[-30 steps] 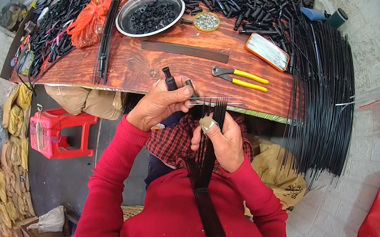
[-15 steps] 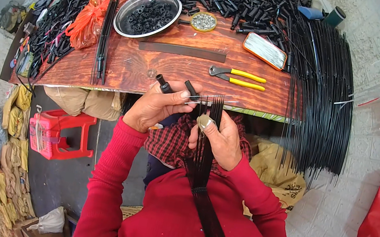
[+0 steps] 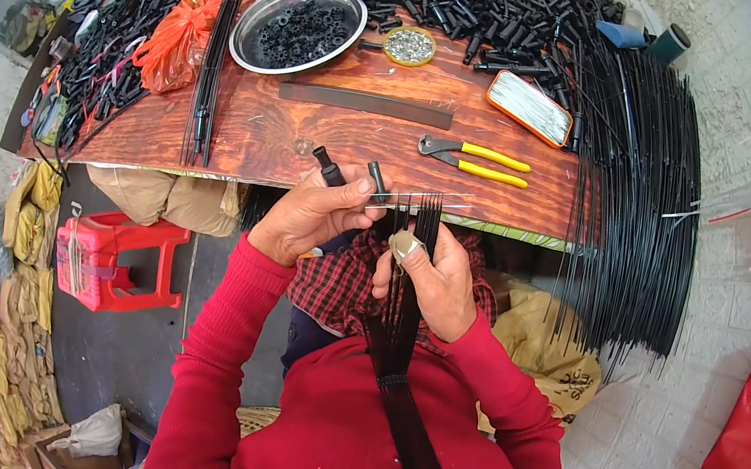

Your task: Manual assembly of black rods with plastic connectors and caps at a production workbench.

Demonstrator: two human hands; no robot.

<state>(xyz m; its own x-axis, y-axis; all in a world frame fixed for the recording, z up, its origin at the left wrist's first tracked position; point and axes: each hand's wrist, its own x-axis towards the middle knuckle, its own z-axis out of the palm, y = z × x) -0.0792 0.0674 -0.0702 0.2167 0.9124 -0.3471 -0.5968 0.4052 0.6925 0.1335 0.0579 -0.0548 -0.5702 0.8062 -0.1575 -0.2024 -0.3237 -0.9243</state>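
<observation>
My left hand is closed around short black tubular pieces, one poking out beyond the thumb and another near the fingertips. Thin pale wires stick out rightward from its fingertips, crossing the upper ends of the black strands. In my right hand, thumb and fingers pinch a bundle of thin black strands, fanned into separate tips at the top. Below the hand the bundle narrows into a flat band that runs down over my red top. A tan covering wraps the right thumb's tip.
On the wooden table are yellow-handled pliers, a dark flat strip, a metal bowl of black rings, a round dish of small metal bits and an orange-rimmed tin. Long black rods overhang the right edge.
The tubular piece near my left fingertips has tilted, its top now further right. Both hands stay in nearly the same place, and the view has shifted slightly.
</observation>
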